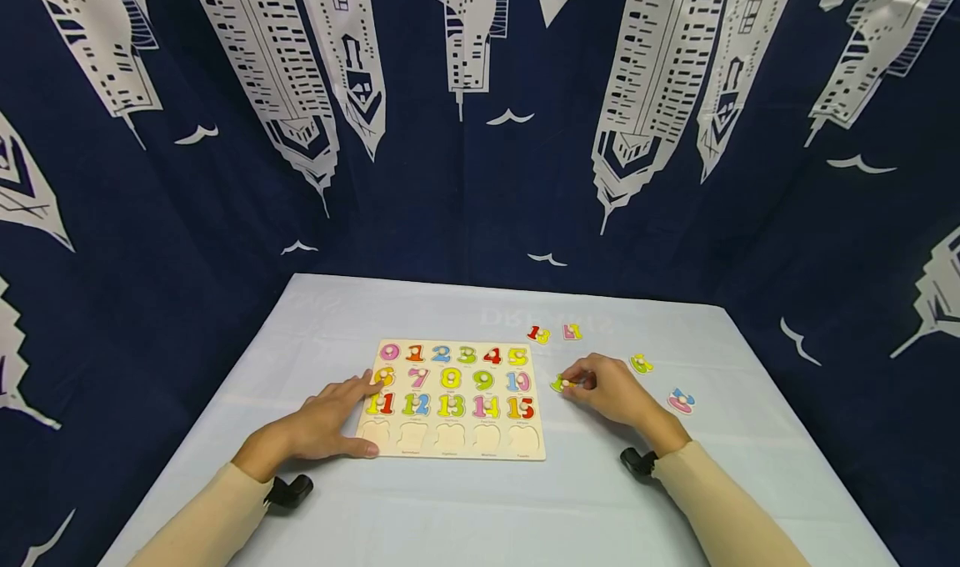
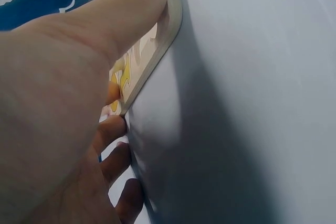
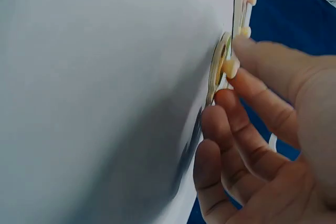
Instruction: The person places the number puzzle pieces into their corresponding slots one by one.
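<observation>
A wooden number puzzle board (image 1: 470,456) lies on the table, with knobbed pieces from 0 to 15 in its upper three rows and bare wooden recesses along the bottom row. My left hand (image 1: 318,425) rests at the board's left side, thumb by the lower corner and index finger over the yellow 6 (image 1: 385,376). Right of the board, my right hand (image 1: 603,388) pinches the knob of a green-and-yellow number piece (image 3: 214,72) between thumb and index finger. That piece is tilted on edge in the right wrist view; the fingers hide part of it.
Beyond the right hand lie a red-and-yellow piece (image 1: 538,334) and a pink-and-yellow piece (image 1: 572,332). Farther right are a yellow-and-green piece (image 1: 641,363) and a blue-and-pink piece (image 1: 681,401). A dark blue printed curtain (image 1: 465,200) hangs behind the white table (image 1: 465,521).
</observation>
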A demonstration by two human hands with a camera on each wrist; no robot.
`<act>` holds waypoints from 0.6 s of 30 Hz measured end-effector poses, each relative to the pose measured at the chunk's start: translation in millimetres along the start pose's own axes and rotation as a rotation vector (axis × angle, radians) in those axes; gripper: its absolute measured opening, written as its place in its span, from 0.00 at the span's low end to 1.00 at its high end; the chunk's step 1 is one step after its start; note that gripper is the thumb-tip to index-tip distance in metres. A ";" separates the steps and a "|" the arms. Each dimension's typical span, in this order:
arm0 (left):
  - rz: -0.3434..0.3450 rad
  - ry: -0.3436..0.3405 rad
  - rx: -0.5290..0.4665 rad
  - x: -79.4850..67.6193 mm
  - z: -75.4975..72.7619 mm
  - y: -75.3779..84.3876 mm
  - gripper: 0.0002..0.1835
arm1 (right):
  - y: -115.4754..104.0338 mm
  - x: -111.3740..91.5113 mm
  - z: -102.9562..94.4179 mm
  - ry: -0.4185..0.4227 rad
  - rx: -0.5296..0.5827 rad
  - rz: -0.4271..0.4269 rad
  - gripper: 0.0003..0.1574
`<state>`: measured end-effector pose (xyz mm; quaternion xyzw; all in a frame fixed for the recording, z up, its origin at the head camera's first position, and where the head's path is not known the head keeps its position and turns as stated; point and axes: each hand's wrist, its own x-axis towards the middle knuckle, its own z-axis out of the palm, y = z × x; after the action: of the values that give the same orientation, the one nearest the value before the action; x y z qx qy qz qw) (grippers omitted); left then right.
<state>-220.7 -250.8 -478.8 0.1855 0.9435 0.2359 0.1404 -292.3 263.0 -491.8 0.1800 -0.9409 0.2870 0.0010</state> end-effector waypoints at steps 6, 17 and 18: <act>0.000 0.008 0.011 1.8 3.3 -2.5 0.61 | -4.2 2.6 3.6 0.013 0.002 0.032 0.05; 0.042 0.054 0.047 0.0 7.0 -8.3 0.61 | -23.6 1.2 5.4 0.099 0.018 0.014 0.04; 0.045 0.055 0.047 -0.2 6.6 -9.1 0.62 | -28.6 1.3 6.4 0.105 0.025 -0.001 0.04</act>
<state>-220.8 -255.8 -488.9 0.2033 0.9479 0.2220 0.1045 -283.2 237.0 -481.6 0.1649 -0.9358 0.3077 0.0484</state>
